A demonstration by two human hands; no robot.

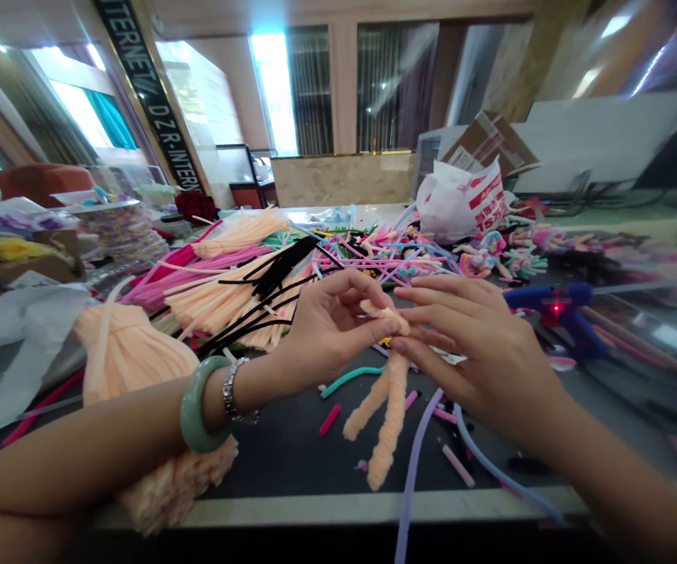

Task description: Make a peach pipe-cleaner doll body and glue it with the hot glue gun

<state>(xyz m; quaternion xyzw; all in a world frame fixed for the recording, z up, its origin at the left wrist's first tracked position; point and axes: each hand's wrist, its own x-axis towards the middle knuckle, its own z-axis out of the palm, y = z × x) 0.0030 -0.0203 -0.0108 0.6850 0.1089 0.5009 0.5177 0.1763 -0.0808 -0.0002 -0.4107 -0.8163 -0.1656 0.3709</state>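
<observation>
A peach figure of twisted pipe cleaners [394, 392] hangs over the table, its two leg-like strands pointing down. My left hand [344, 321] pinches its upper end between thumb and fingers. My right hand [473, 337] reaches in from the other side, thumb and fingertips closed at the figure's top. Part of the upper end is hidden by the fingers. Below it lie a teal pipe cleaner piece [350, 377] and a short pink piece [330, 420]. A lavender pipe cleaner [416, 470] runs over the table's front edge.
Peach pipe cleaner bundles [132, 345] lie at left, with black pipe cleaners [283, 266] on a pile behind. A blue glue gun [555, 301] with a lit red light is at right. A white plastic bag [461, 200] and cardboard box [491, 145] stand behind.
</observation>
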